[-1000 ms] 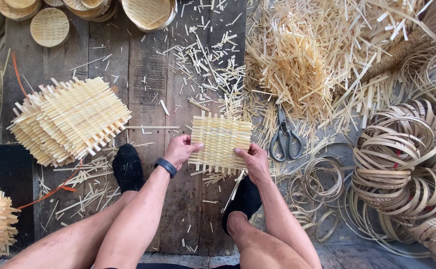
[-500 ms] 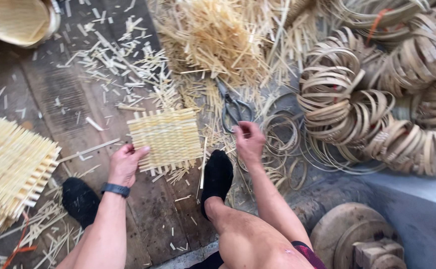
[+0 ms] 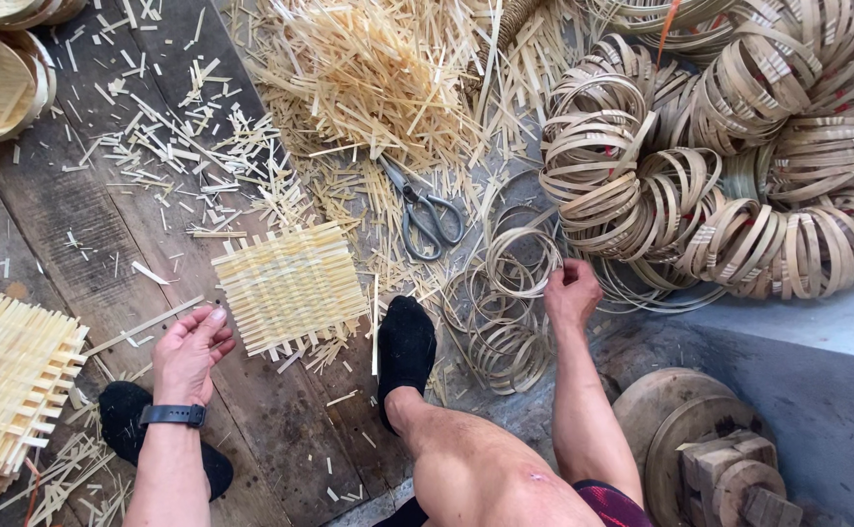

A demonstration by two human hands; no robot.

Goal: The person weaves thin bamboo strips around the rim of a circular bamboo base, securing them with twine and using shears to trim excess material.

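Here we see the left hand [image 3: 189,351] spread loosely, fingertips just beside the woven bamboo mat [image 3: 290,286] lying flat on the plank floor [image 3: 66,234]. The right hand [image 3: 571,293] pinches a thin bamboo ring [image 3: 522,262] among loose hoops. We judge the ring light, springy and easily kinked, best gripped at its rim; scissors [image 3: 425,210] lie near.

The woven mat [image 3: 290,286] is pale yellow in a tight checker weave, same as the stack of mats [image 3: 7,390]. Bamboo rings [image 3: 729,146] run tan-brown with a few red ties. Scissors [image 3: 425,210] are dull grey, socks [image 3: 406,342] black, and the floor planks [image 3: 66,234] are weathered dark brown.
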